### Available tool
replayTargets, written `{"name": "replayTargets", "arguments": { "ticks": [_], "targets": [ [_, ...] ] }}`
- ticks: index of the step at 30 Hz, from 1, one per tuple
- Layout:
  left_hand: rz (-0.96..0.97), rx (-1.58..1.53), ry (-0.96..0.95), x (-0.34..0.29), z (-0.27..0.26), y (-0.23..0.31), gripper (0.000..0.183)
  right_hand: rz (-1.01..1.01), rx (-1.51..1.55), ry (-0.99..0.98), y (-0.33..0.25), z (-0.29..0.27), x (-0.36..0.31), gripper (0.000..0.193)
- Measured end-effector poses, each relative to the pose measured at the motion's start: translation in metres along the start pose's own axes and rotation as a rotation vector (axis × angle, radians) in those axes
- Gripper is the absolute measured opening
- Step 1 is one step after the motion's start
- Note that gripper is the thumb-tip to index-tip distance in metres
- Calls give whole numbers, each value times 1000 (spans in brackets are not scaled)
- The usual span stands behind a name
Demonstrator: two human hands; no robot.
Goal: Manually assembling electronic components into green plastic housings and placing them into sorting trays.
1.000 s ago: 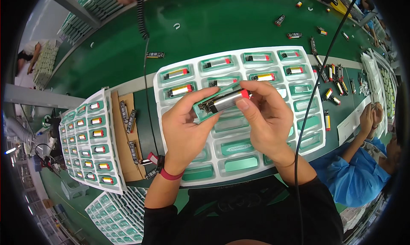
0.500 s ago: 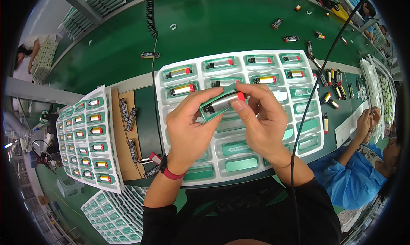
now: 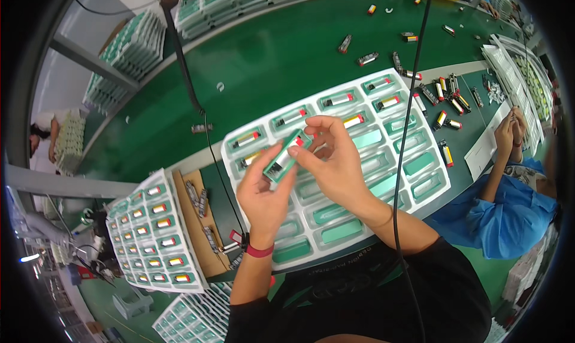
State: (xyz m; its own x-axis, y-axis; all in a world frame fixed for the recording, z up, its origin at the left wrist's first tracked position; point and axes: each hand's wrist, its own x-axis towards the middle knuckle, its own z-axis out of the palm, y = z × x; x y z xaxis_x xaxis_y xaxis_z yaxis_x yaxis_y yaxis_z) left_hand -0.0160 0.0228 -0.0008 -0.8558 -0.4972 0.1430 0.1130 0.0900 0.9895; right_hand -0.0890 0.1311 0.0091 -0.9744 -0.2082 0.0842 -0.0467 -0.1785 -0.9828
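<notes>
My left hand [image 3: 263, 199] grips a small green plastic casing [image 3: 275, 170], tilted, over a white tray [image 3: 312, 105]. Lying in the casing is a silver cylindrical battery [image 3: 288, 155] with a red end and a dark part at its lower end. My right hand [image 3: 338, 169] pinches the upper end, its thumb on the battery's red end and its fingers curled behind. Filled green casings occupy the tray's far rows; among the nearer ones, several show no battery. Part of the tray is hidden under my hands.
At the left, another tray [image 3: 187, 247] holds filled casings beside a cardboard sheet [image 3: 190, 223] with dark parts. Loose batteries [image 3: 441, 119] lie at right, near a co-worker in a blue garment [image 3: 503, 214]. A black cable [image 3: 405, 157] hangs across the view. Stacked trays [image 3: 191, 319] stand below.
The view has shifted and turned, so the trays appear tilted. My hands have turned the casing steeper, and my right thumb has moved nearer the battery's red end.
</notes>
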Motion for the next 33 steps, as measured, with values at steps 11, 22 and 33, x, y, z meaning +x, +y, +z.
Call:
{"name": "replayTargets", "arguments": {
  "ticks": [11, 22, 33],
  "targets": [
    [-173, 341, -450, -11, -45, 9, 32, 11, -586, -792, -34, -46, 13, 25],
    [-61, 517, -480, -37, -64, 22, 29, -141, -681, -1024, -17, -37, -4, 26],
    [-5, 599, -308, -79, -80, 31, 34, -458, -575, -843, 8, -19, -57, 25]
  ]
}}
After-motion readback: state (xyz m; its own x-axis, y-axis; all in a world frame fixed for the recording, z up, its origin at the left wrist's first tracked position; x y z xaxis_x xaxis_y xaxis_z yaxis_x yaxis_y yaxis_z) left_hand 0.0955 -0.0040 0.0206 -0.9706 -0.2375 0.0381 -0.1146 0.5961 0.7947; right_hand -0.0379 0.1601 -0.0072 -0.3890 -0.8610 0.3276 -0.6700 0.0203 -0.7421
